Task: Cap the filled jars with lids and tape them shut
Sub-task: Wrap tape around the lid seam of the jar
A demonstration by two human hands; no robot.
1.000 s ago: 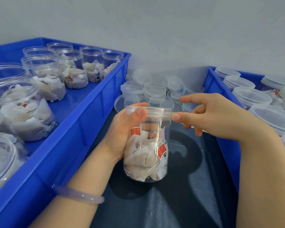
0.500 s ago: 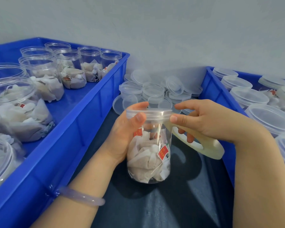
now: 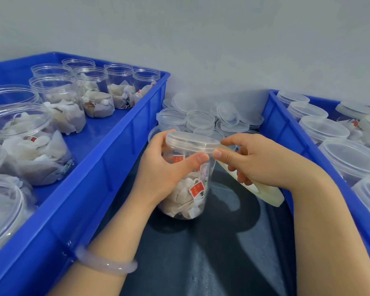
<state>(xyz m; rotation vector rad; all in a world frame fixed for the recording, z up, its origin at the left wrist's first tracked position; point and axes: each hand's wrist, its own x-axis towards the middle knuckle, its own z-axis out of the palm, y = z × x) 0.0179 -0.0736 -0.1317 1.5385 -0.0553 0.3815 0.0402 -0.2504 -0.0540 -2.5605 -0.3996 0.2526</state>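
The jar (image 3: 208, 169) is gripped by the left hand (image 3: 167, 171): thumb laid across the front just under the lid (image 3: 192, 142), other fingers curled round the back. At the lid's right edge the thumb tip of the right hand (image 3: 259, 161) is pressed, w/ its fingers hooked thru the tape roll (image 3: 265, 195), held tilted just right of the jar. The jar's packed w/ tea bags (image 3: 198, 190) and looks rested on the dark tabletop (image 3: 201, 263). Loose lids (image 3: 212, 116) are piled behind it. Uncapped jars (image 3: 60, 97) are kept in the blue bin (image 3: 115, 146) to its left, capped jars (image 3: 323, 129) to its right.
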